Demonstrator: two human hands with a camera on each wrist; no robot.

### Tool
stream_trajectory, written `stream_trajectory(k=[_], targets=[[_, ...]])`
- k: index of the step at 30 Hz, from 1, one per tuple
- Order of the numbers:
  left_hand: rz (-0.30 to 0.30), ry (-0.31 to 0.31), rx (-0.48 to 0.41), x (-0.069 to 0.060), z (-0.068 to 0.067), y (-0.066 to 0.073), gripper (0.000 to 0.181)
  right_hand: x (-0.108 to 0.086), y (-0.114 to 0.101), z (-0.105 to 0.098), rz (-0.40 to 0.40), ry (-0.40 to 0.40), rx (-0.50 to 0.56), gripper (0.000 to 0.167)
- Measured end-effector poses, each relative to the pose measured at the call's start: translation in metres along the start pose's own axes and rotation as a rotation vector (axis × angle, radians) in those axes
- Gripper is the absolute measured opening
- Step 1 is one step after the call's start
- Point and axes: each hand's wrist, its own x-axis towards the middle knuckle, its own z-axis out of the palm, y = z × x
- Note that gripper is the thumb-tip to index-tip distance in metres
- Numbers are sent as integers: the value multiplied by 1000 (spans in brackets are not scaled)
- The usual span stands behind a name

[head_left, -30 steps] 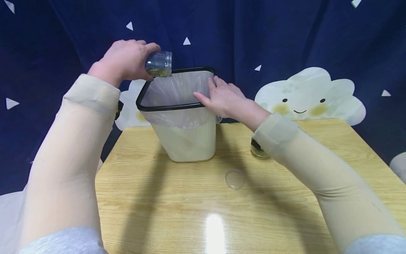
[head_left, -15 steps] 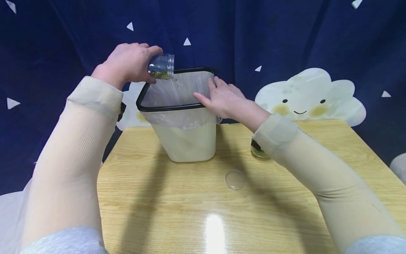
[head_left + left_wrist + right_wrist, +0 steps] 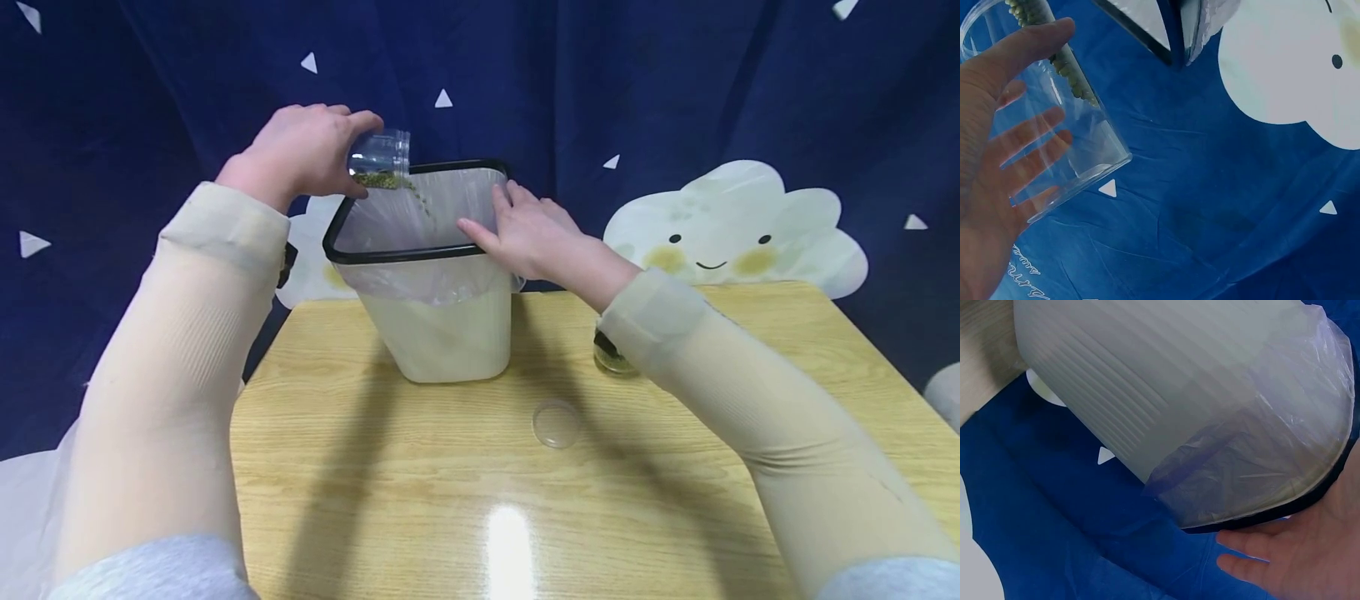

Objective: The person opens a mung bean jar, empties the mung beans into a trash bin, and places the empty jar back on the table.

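My left hand (image 3: 303, 154) grips a clear plastic jar (image 3: 1094, 147), tipped on its side over the left part of a white trash bin (image 3: 442, 333). Small green beans (image 3: 1072, 78) lie along the jar's lower wall, and a thin stream of them falls from its mouth into the bin. A clear bag lines the bin, folded over its black rim (image 3: 405, 255). With fingers fairly straight, my right hand (image 3: 536, 233) rests on the rim's right side. In the right wrist view, the bag's overhang (image 3: 1229, 475) shows beside that hand (image 3: 1310, 550).
A clear round lid (image 3: 556, 423) lies on the wooden table (image 3: 420, 483) in front of the bin. Partly hidden behind the right forearm stands another jar (image 3: 611, 358) with greenish contents. A dark blue curtain (image 3: 517, 75) hangs behind the table.
The jar has shifted slightly right and down with my left hand. Beans now run from its mouth in a longer stream. My right hand stays in place on the rim.
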Motion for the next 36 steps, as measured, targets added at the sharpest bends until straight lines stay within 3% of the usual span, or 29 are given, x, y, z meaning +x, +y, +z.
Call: stream_trajectory(k=[3,9,16,27,36], targets=[[10,15,4,1,-1,1,83,0,1,0,2,-1,-4,92],[21,117,14,1,-9,2,80,0,1,-1,-3,-3,-10,91],[72,71,42,4,-3,6,75,1,2,-1,0,-8,-9,92],[85,152,106,6,-10,10,78,1,3,-2,1,-13,-10,93],[99,120,117,6,-7,12,76,1,1,-2,1,-10,-2,93]])
